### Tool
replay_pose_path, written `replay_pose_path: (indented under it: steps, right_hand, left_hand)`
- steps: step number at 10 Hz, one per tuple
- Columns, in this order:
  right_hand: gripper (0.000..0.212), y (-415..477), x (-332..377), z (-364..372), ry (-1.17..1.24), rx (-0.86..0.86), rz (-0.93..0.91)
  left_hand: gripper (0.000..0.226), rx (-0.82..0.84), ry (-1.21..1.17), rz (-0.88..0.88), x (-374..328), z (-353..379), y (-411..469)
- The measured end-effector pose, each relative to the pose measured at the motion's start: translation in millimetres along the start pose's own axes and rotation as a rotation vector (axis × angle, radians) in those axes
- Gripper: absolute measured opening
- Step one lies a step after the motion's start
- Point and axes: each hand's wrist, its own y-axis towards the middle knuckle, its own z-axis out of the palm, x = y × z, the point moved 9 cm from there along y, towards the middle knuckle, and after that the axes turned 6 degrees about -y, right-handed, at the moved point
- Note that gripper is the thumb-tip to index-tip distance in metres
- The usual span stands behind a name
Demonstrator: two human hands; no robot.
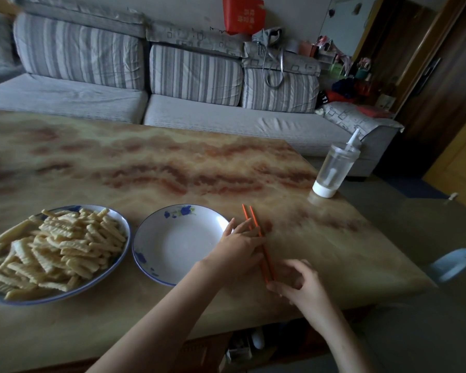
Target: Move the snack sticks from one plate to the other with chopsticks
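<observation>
A heap of pale crinkled snack sticks (59,246) fills the blue-rimmed plate (129,238) at the left. To its right stands an empty white plate (172,246) with blue flowers. A pair of orange chopsticks (249,215) lies on the table just right of the empty plate, tips pointing away from me. My left hand (237,250) reaches over the empty plate's right rim, and its straight fingers rest across the middle of the chopsticks. My right hand (299,285) is at their near ends, where its curled thumb and fingertips pinch them.
The marbled yellow-brown table (172,168) ends close to the right of the chopsticks. A clear bottle with a white base and spout (334,170) stands at the far right corner. Behind the table is a grey striped sofa (226,122). A pale blue object (452,265) sits off the table's right edge.
</observation>
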Motion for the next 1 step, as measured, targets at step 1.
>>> replay_pose_path:
  steps: [1]
  right_hand:
    - [0.034,-1.0,18.7,-11.3,0.08,-0.042,0.006]
  left_hand:
    - [0.05,-0.116,-0.222,0.01,-3.4,-28.2,-1.1]
